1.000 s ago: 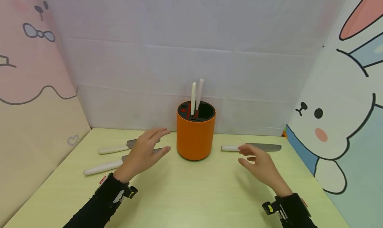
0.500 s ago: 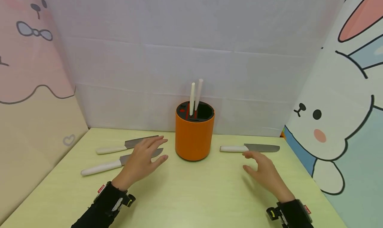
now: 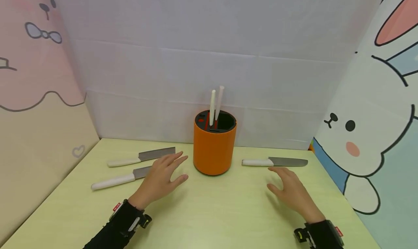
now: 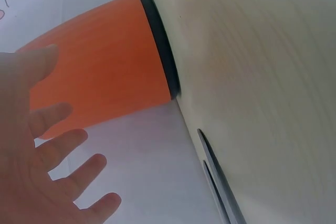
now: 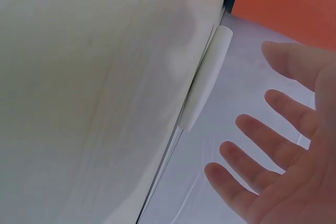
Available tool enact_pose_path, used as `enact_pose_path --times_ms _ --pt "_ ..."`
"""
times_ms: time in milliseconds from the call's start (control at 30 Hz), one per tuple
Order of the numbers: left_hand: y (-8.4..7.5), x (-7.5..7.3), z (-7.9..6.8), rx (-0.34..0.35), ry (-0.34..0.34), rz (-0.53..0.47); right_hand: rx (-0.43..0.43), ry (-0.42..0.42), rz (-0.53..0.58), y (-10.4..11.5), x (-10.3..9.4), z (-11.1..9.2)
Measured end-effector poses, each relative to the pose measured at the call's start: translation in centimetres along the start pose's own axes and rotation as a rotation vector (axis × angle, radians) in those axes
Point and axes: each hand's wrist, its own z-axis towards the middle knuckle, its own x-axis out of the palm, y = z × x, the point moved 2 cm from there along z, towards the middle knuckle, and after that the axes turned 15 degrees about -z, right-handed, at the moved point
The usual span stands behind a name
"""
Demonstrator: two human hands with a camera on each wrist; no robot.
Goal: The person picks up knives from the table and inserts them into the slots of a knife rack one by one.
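My left hand (image 3: pixel 160 179) hovers over the table with fingers spread, holding nothing. It covers part of the blade of the nearer left knife (image 3: pixel 112 182). Behind that one lies a second white-handled knife (image 3: pixel 124 162) with a squarer blade. My right hand (image 3: pixel 292 191), also empty with its fingers apart, is just in front of the right knife (image 3: pixel 258 162); that knife's white handle (image 5: pixel 207 80) shows in the right wrist view. Between the hands stands an orange knife block (image 3: pixel 213 151) with a black top, two white handles (image 3: pixel 212 107) sticking up from it.
The pale yellow table (image 3: pixel 209 212) meets a white cloth backdrop (image 3: pixel 147 78) just behind the knife block. Printed side panels rise at the left (image 3: pixel 42 140) and right (image 3: pixel 385 151) edges. The block's top has slots and a larger dark opening at the right.
Both hands have drawn back slightly toward the person, uncovering more of the back left knife and of the right knife. The knives and the block stay where they were.
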Motion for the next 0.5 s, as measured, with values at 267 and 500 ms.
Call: enact_pose_path --times_ms 267,500 --pt "-0.4 0.2 0.0 -0.007 0.011 -0.032 -0.021 -0.017 0.016 -0.3 0.1 0.0" --pt "-1.0 0.1 0.0 -0.039 0.029 -0.078 -0.068 -0.003 -0.003 -0.8 1.0 1.4"
